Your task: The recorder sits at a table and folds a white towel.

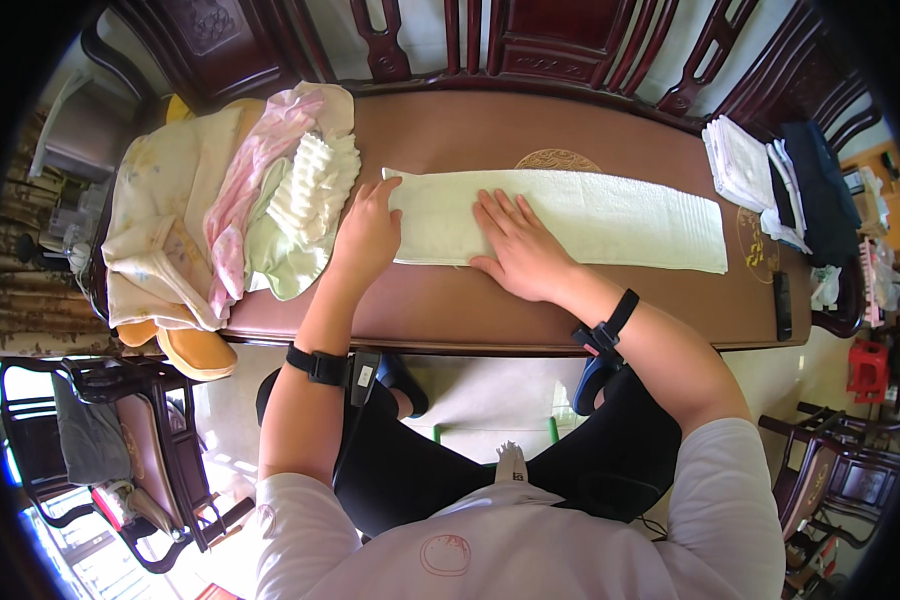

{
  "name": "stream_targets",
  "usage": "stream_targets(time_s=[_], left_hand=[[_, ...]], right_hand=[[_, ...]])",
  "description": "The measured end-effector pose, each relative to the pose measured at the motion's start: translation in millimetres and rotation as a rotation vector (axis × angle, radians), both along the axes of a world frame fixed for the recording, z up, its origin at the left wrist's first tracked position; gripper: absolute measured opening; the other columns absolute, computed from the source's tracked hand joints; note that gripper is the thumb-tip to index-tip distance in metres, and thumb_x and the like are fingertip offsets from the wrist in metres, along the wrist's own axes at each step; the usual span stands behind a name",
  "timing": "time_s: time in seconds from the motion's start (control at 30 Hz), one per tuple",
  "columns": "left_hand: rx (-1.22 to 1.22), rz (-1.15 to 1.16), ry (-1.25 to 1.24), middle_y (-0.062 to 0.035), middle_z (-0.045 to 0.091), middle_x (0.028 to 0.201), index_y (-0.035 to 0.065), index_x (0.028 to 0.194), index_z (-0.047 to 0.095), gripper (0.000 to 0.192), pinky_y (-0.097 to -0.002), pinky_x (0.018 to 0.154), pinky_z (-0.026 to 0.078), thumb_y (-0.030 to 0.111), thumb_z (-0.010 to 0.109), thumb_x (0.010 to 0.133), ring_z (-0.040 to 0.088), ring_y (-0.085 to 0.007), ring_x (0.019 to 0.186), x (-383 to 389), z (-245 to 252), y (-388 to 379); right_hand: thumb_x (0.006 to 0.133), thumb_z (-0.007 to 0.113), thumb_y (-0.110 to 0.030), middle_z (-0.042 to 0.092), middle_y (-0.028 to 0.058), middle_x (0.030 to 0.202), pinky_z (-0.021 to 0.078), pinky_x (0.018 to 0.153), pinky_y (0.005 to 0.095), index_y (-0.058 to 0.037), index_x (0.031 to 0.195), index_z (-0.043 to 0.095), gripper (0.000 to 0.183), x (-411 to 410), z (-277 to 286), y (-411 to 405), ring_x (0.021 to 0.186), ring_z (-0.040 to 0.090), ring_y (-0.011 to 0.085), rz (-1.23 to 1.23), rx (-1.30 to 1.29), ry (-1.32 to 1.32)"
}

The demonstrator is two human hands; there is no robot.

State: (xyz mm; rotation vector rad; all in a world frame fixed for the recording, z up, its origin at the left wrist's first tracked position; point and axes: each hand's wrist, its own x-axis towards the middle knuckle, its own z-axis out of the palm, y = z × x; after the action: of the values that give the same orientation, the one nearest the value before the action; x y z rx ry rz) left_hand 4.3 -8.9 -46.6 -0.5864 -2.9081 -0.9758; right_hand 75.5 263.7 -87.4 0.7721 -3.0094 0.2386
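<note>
A white towel [615,217], folded into a long strip, lies lengthwise across the brown seat cushion [450,307] of a dark wooden bench. My right hand [521,247] rests flat on the towel left of its middle, palm down and fingers spread a little. At the towel's left end is my left hand [367,236], its fingertips and thumb at the short edge near the upper corner. Whether those fingers pinch the cloth cannot be made out. Ribbed bands run across the towel near its right end.
Left on the bench lie a heaped cream blanket [172,180], a pink cloth [259,165], a light green cloth [277,262] and a white textured cloth [311,187]. Folded white towels [739,161], dark folded cloth [821,187] and a black remote control [782,306] are at the right.
</note>
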Motion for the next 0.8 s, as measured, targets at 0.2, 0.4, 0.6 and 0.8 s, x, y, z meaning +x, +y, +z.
stream_targets(time_s=[0.2, 0.4, 0.6, 0.8], left_hand=[[-0.078, 0.097, -0.431, -0.0288, 0.065, 0.137, -0.0002, 0.138, 0.067, 0.045, -0.0488, 0.106, 0.052, 0.006, 0.068, 0.094, 0.065, -0.0474, 0.122, 2, 23, 8], [0.028, 0.034, -0.118, -0.0283, 0.061, 0.145, -0.0028, 0.141, 0.066, 0.049, -0.0463, 0.116, 0.047, 0.007, 0.068, 0.093, 0.058, -0.044, 0.136, -9, 7, -6], [-0.028, 0.046, -0.108, -0.0291, 0.059, 0.148, -0.0025, 0.146, 0.061, 0.054, -0.0472, 0.117, 0.045, 0.006, 0.067, 0.093, 0.055, -0.0463, 0.139, 3, 25, 0], [-0.104, 0.085, -0.005, -0.0231, 0.062, 0.141, -0.0002, 0.148, 0.06, 0.056, -0.0458, 0.113, 0.048, 0.008, 0.067, 0.093, 0.061, -0.0428, 0.13, 16, 30, 9]], right_hand=[[0.108, 0.053, -0.056, 0.03, 0.0295, 0.172, 0.017, 0.134, 0.0546, 0.0099, 0.163, 0.034, 0.088, 21, 1, -7, 0.163, 0.026, 0.0427, 0.053, -0.015, -0.005], [0.107, 0.054, -0.056, 0.03, 0.0298, 0.172, 0.016, 0.134, 0.0541, 0.0104, 0.162, 0.033, 0.088, 33, 7, -13, 0.163, 0.025, 0.0421, 0.096, -0.057, -0.022], [0.11, 0.055, -0.049, 0.033, 0.0298, 0.17, 0.0204, 0.134, 0.0532, 0.0133, 0.158, 0.04, 0.08, 47, 19, -9, 0.162, 0.028, 0.0422, 0.22, -0.136, -0.152], [0.113, 0.051, -0.044, 0.033, 0.0294, 0.171, 0.0246, 0.134, 0.0486, 0.014, 0.157, 0.041, 0.073, 34, 41, -5, 0.161, 0.03, 0.0414, 0.28, -0.351, -0.474]])
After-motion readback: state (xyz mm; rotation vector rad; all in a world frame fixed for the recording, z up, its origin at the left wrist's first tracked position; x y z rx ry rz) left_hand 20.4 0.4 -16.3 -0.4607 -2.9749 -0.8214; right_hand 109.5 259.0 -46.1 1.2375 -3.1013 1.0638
